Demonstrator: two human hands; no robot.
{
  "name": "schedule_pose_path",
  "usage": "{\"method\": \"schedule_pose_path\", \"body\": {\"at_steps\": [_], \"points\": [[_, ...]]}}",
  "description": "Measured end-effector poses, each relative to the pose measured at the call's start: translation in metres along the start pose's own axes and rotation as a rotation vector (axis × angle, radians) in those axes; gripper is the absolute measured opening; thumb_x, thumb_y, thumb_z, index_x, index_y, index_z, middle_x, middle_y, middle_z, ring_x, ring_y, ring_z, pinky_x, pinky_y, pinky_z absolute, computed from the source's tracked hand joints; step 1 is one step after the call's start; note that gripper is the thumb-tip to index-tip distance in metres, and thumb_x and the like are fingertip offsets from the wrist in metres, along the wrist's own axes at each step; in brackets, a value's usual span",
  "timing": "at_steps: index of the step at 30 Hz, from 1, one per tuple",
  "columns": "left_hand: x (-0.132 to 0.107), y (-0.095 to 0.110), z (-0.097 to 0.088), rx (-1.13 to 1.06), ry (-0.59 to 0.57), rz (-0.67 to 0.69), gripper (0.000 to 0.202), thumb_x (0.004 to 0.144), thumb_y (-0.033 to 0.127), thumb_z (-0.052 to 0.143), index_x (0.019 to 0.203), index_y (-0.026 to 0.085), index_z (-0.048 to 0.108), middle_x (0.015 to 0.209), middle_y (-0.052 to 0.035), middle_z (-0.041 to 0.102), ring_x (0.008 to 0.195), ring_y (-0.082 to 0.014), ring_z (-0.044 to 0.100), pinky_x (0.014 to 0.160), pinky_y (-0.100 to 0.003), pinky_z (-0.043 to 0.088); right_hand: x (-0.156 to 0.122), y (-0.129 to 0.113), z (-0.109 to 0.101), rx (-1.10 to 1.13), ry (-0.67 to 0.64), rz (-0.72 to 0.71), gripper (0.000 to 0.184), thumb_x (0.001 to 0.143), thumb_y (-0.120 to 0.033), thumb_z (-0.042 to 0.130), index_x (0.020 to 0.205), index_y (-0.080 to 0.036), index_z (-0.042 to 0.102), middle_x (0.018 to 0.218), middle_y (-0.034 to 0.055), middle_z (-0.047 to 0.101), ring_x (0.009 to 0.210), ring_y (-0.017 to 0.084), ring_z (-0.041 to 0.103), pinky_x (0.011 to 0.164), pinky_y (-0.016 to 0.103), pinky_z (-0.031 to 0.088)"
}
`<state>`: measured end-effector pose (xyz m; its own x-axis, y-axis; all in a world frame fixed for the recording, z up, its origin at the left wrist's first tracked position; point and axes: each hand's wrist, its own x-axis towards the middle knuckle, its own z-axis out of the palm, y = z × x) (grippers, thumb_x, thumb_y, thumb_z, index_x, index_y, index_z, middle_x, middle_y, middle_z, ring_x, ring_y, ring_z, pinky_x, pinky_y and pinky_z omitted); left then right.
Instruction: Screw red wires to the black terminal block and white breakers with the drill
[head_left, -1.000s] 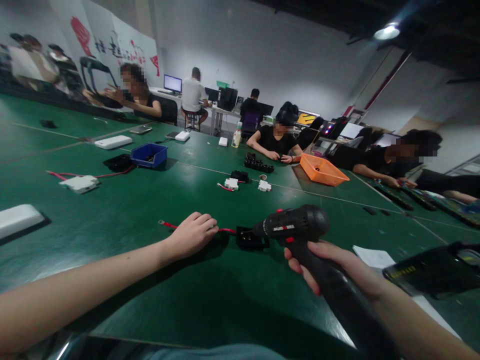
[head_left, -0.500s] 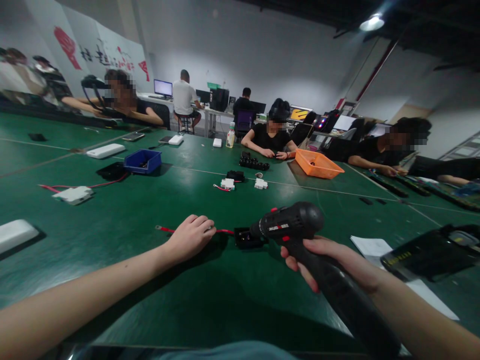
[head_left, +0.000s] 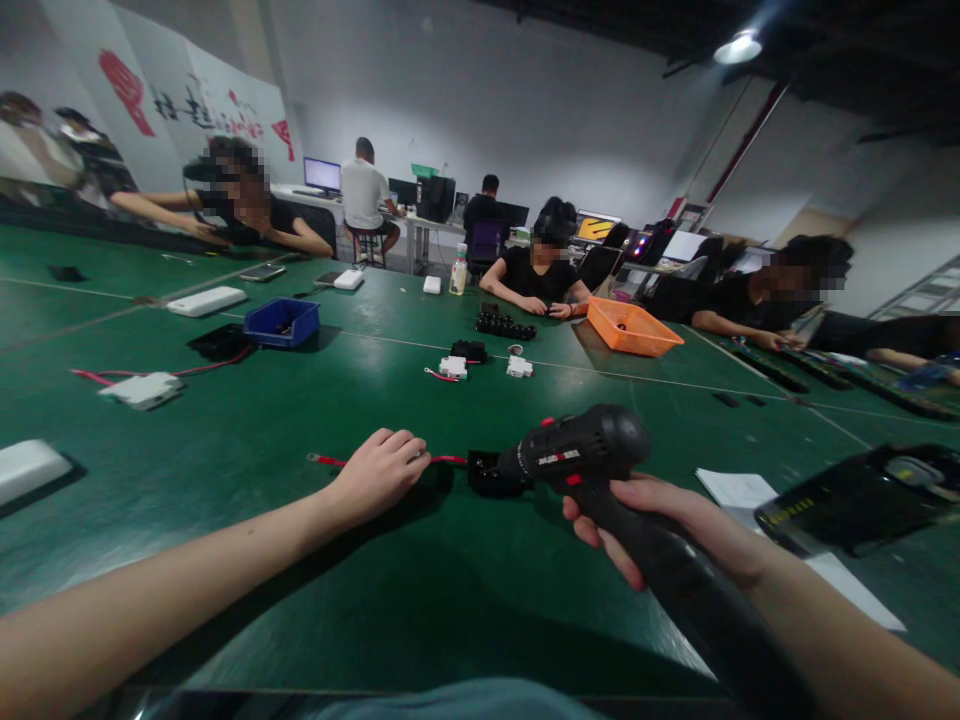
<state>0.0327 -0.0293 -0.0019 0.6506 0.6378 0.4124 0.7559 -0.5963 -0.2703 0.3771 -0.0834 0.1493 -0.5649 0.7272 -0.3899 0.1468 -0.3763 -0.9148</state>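
My right hand (head_left: 675,525) is wrapped round the grip of a black electric screwdriver (head_left: 592,450). Its nose points left into a small black housing (head_left: 491,473) lying on the green table (head_left: 420,580). My left hand (head_left: 379,472) rests curled on the table just left of that housing, fingers pressed down on a red wire (head_left: 330,460) that runs out to the left and on toward the housing.
White parts (head_left: 484,367) and black parts (head_left: 506,325) lie mid-table, with a blue bin (head_left: 283,322) to the left and an orange tray (head_left: 632,328) to the right. A dark flat panel (head_left: 855,500) lies on white paper (head_left: 750,492) at my right. Several people sit round the table.
Both hands stay where they were on the wire and the screwdriver. The view has shifted slightly, and a person at the far left has moved their arms.
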Motion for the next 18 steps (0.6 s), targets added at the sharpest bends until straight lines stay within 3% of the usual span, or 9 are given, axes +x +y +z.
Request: {"method": "schedule_pose_path", "body": {"at_steps": [4,7,10,14,16,18], "points": [[0.0,0.0,0.0,0.006,0.004,0.007,0.016,0.094,0.019,0.056,0.105,0.02,0.067,0.108,-0.0078,0.067,0.099,-0.0221,0.058,0.079,-0.036,0.039,-0.007,0.0,-0.002,0.006,-0.021,-0.052,0.048,0.085,-0.054,0.062,0.101,-0.01,0.071,0.08,0.0085,0.07,0.049,0.011,0.057,0.054,0.026,0.047],[0.001,0.0,-0.001,0.011,0.009,0.007,0.015,0.094,0.019,0.055,0.103,0.02,0.067,0.107,-0.0069,0.067,0.098,-0.0217,0.059,0.079,-0.037,0.039,-0.016,0.002,-0.008,-0.016,0.069,-0.148,0.046,0.082,-0.055,0.066,0.103,-0.014,0.073,0.08,0.0089,0.071,0.059,0.016,0.061,0.065,0.031,0.05],[0.001,0.0,-0.002,0.021,0.009,0.009,0.015,0.095,0.018,0.053,0.099,0.02,0.067,0.104,-0.0067,0.068,0.095,-0.0213,0.059,0.077,-0.037,0.04,-0.015,0.008,-0.023,-0.085,0.18,-0.257,0.049,0.075,-0.052,0.074,0.109,-0.017,0.07,0.091,0.0103,0.071,0.065,0.019,0.062,0.064,0.033,0.049],[0.001,0.0,-0.002,0.029,0.026,0.025,0.016,0.095,0.019,0.053,0.103,0.018,0.067,0.108,-0.0085,0.068,0.099,-0.0228,0.06,0.079,-0.038,0.042,0.009,0.018,-0.059,-0.458,0.317,-0.286,0.047,0.069,-0.039,0.081,0.108,-0.016,0.066,0.096,0.0076,0.07,0.075,0.02,0.062,0.068,0.032,0.047],[0.001,0.0,-0.001,0.031,0.039,0.035,0.018,0.096,0.02,0.052,0.105,0.018,0.067,0.111,-0.0088,0.068,0.102,-0.0239,0.06,0.08,-0.038,0.042,0.026,0.023,-0.079,-0.669,0.338,-0.287,0.047,0.069,-0.035,0.079,0.108,-0.015,0.065,0.098,0.0069,0.07,0.089,0.024,0.063,0.078,0.034,0.048],[0.001,-0.001,-0.001,0.035,0.046,0.044,0.019,0.096,0.019,0.051,0.105,0.018,0.067,0.111,-0.0085,0.068,0.102,-0.0244,0.06,0.08,-0.039,0.043,0.042,0.029,-0.099,-0.829,0.368,-0.258,0.046,0.069,-0.033,0.074,0.109,-0.013,0.064,0.098,0.0077,0.07,0.09,0.025,0.063,0.079,0.034,0.047]]}}
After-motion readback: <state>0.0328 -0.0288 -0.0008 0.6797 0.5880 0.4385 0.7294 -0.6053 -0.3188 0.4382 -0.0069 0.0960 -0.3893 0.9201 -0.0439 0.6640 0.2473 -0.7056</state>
